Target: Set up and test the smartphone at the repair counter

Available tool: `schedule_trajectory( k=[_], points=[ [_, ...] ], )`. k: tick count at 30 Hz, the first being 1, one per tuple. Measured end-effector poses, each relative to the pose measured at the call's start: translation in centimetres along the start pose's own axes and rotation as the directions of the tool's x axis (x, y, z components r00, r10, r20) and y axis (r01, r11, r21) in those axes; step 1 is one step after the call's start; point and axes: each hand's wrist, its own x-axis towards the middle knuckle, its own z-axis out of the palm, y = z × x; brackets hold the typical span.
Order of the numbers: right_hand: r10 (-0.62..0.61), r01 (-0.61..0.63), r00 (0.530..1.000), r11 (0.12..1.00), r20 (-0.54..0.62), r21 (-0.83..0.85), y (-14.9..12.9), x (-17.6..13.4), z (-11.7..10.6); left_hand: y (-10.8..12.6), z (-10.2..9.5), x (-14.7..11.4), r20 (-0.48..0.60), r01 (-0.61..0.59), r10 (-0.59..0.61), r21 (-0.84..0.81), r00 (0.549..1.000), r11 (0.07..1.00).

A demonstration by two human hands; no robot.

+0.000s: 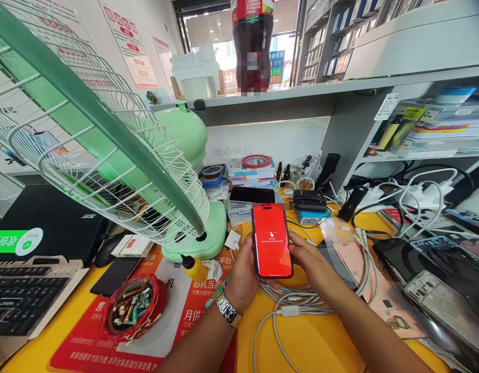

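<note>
A smartphone (272, 243) with a bright red screen is held upright over the desk, its display facing me. My left hand (241, 274), wearing a metal watch, is wrapped round its left edge, with the fingers partly hidden behind it. At the lower right edge, my right hand (306, 256) grips the phone's side, some fingers out of sight behind it. Small white text and a hand icon show on the screen. Coiled grey-white cables (290, 300) lie beneath the phone and wrists.
On the left stand a green fan (195, 228), a red ashtray (136, 311) full of cigarette butts, a keyboard (24, 298) and a small yellow bottle (195, 267). Dismantled phone parts (449, 305) lie on the right. A cola bottle (252, 49) stands on the shelf above.
</note>
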Motion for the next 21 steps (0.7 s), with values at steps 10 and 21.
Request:
schedule_trajectory(
  k=[10,21],
  points=[
    [-0.054,0.056,0.998,0.998,0.04,-0.036,0.1,-0.1,0.5,-0.3,-0.2,0.1,0.024,0.002,-0.004,0.052,1.0,0.999],
    [-0.076,0.003,0.975,0.943,-0.209,-0.332,1.0,-0.2,0.5,-1.1,0.3,-0.4,0.064,0.008,-0.014,0.101,0.998,0.995]
  ],
)
